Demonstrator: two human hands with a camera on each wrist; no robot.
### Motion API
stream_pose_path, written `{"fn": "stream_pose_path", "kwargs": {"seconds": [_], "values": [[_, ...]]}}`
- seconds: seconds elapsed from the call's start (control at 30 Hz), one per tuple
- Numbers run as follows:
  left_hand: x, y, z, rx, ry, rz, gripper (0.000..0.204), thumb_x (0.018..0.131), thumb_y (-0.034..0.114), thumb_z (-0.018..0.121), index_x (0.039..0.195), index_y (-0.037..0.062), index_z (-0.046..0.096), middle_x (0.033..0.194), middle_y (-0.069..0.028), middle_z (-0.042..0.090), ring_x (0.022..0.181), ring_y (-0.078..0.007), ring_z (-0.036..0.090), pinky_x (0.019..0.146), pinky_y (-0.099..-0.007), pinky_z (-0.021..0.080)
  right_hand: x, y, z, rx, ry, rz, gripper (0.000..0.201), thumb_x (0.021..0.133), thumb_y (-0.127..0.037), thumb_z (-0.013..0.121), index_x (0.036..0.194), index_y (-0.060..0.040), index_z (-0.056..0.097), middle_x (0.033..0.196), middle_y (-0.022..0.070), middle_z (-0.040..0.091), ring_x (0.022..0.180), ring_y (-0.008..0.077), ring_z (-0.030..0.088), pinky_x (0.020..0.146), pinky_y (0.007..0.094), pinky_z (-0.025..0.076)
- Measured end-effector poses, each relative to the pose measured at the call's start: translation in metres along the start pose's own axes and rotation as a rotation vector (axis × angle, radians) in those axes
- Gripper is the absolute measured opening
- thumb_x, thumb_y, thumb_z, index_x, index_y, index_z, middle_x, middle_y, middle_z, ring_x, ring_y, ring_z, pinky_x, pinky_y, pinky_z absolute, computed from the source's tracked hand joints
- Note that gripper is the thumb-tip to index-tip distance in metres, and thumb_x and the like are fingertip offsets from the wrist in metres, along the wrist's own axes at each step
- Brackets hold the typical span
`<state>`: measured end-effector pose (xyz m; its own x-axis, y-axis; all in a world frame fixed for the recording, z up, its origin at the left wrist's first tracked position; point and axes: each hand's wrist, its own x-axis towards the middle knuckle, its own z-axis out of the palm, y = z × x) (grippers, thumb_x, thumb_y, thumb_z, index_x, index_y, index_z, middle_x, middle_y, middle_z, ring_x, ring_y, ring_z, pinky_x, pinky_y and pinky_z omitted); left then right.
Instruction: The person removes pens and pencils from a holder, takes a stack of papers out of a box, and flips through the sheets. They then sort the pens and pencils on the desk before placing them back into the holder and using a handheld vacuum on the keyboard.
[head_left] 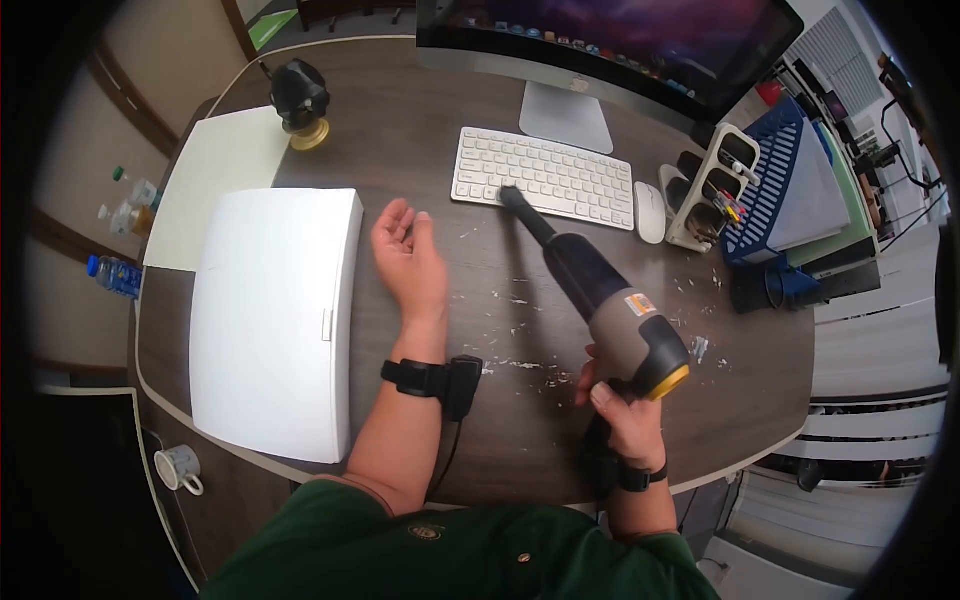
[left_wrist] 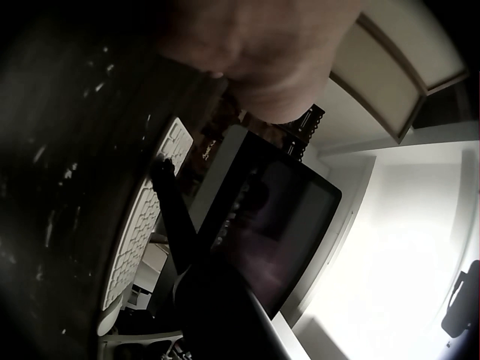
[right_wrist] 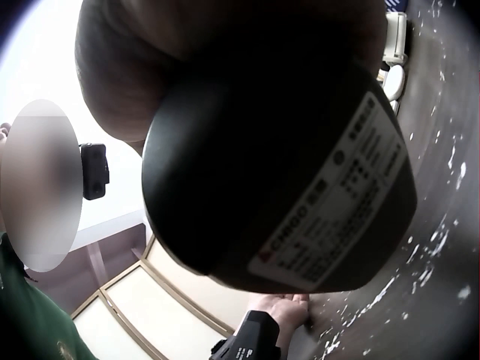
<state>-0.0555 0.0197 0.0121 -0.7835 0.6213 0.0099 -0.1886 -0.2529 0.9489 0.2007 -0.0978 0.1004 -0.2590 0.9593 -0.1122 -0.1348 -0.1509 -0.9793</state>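
My right hand (head_left: 632, 425) grips the handle of a grey and black handheld vacuum cleaner (head_left: 625, 308) with a yellow-ringed rear end. Its narrow black nozzle (head_left: 527, 215) points away from me, the tip overlapping the near edge of the white keyboard (head_left: 560, 180). The right wrist view is filled largely by the vacuum's dark handle base (right_wrist: 225, 180), which bears a printed label (right_wrist: 326, 199). Left of the nozzle, my left hand (head_left: 410, 258) holds nothing, its fingers loosely bent above the desk. White scraps (head_left: 515, 366) lie scattered on the desk below the vacuum.
A white box (head_left: 270, 320) takes up the desk's left side, with a black and yellow object (head_left: 300, 100) behind it. Beyond the keyboard stands a monitor (head_left: 600, 50). To the right are a mouse (head_left: 650, 213), a pen organizer (head_left: 712, 190) and a blue file rack (head_left: 765, 180).
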Motion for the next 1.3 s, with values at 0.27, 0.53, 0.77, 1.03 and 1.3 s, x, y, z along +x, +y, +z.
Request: {"fn": "stream_pose_path", "kwargs": {"seconds": [0.27, 0.53, 0.77, 1.03, 1.3], "values": [[-0.002, 0.003, 0.002, 0.005, -0.016, -0.023, 0.042, 0.098, 0.009, 0.064, 0.135, -0.005, 0.051, 0.131, -0.0187, 0.059, 0.12, -0.0204, 0.058, 0.101, -0.0313, 0.047, -0.02, -0.007, -0.024, -0.033, 0.24, -0.085, 0.049, 0.089, -0.008, 0.07, 0.133, 0.0038, 0.052, 0.096, 0.0093, 0.065, 0.08, 0.017, 0.064, 0.074, 0.0302, 0.053], [-0.003, 0.002, 0.001, 0.016, -0.022, -0.05, 0.032, 0.098, 0.006, 0.065, 0.128, -0.004, 0.058, 0.125, -0.0123, 0.061, 0.115, -0.0166, 0.058, 0.102, -0.0286, 0.047, -0.031, -0.011, -0.042, -0.098, 0.339, -0.095, 0.047, 0.09, -0.011, 0.066, 0.131, 0.0049, 0.053, 0.094, 0.0098, 0.064, 0.078, 0.0182, 0.063, 0.072, 0.0311, 0.052], [-0.001, -0.005, -0.001, 0.009, -0.042, -0.021, 0.033, 0.098, 0.006, 0.065, 0.129, -0.0032, 0.058, 0.124, -0.0121, 0.06, 0.116, -0.0164, 0.057, 0.102, -0.0286, 0.046, -0.031, -0.012, -0.041, -0.146, 0.385, -0.126, 0.047, 0.09, -0.014, 0.066, 0.13, 0.0063, 0.053, 0.095, 0.012, 0.063, 0.077, 0.0209, 0.062, 0.068, 0.0328, 0.053], [-0.002, -0.005, -0.001, 0.055, -0.047, -0.024, 0.041, 0.096, 0.011, 0.068, 0.132, -0.0032, 0.056, 0.135, -0.0182, 0.057, 0.118, -0.0184, 0.056, 0.093, -0.0289, 0.047, -0.032, -0.01, -0.041, -0.144, 0.383, -0.127, 0.045, 0.091, -0.012, 0.066, 0.13, 0.0052, 0.053, 0.096, 0.012, 0.064, 0.077, 0.0208, 0.062, 0.068, 0.0327, 0.052], [-0.003, -0.004, 0.0, 0.119, -0.051, -0.006, 0.042, 0.096, 0.011, 0.068, 0.133, -0.0035, 0.056, 0.136, -0.0189, 0.057, 0.12, -0.0203, 0.057, 0.098, -0.0316, 0.048, -0.031, -0.006, -0.038, -0.112, 0.387, -0.146, 0.048, 0.091, -0.013, 0.067, 0.132, 0.0058, 0.052, 0.096, 0.0119, 0.064, 0.078, 0.0206, 0.062, 0.07, 0.0321, 0.052]]}}
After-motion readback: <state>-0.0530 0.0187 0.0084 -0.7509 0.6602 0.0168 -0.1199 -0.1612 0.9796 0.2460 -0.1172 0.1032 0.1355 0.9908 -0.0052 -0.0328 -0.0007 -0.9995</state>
